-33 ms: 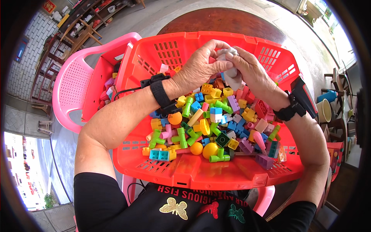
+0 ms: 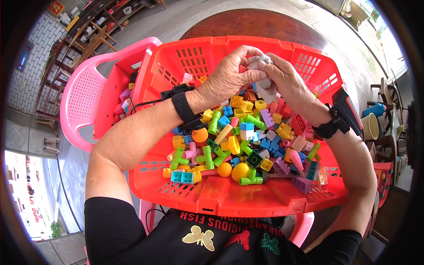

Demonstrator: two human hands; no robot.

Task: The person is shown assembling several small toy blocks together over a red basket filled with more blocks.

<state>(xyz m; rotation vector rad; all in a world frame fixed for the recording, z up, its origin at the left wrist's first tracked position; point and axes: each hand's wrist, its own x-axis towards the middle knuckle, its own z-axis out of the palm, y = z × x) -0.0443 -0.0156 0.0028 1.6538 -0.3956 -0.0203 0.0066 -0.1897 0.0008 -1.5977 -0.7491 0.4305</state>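
Far to my left stands a pink plastic chair (image 2: 86,95), and beside it a second red bin (image 2: 115,95) with a few loose blocks in it. In front of me, resting on my lap edge, is the big red plastic basket (image 2: 229,196), its floor heaped with interlocking building blocks (image 2: 240,141) — green pipe elbows, yellow studded bricks, blue cubes, orange balls.

My left hand (image 2: 229,75), a black band at the wrist, is curled over the back half of the basket, fingers narrowed onto a grey block piece (image 2: 263,75). My right hand (image 2: 287,84), with a black-and-red wrist device (image 2: 342,115), closes on the same piece from the other side; both hands hold it together, raised just above the pile.

I judge the piece light and stiff — hard plastic, a bit slick, not fragile, likely to snap rather than squash into place. The best hold seems to be at its two ends, fingertips on the flat sides, leaving the joint free. Its long axis appears to run up and down and slightly tilted toward my right, the upper end pinched at my fingertips, the lower end hanging toward the pile; my fingers hide much of its shape. At the far right sits a dark round table (image 2: 265,24) edge.
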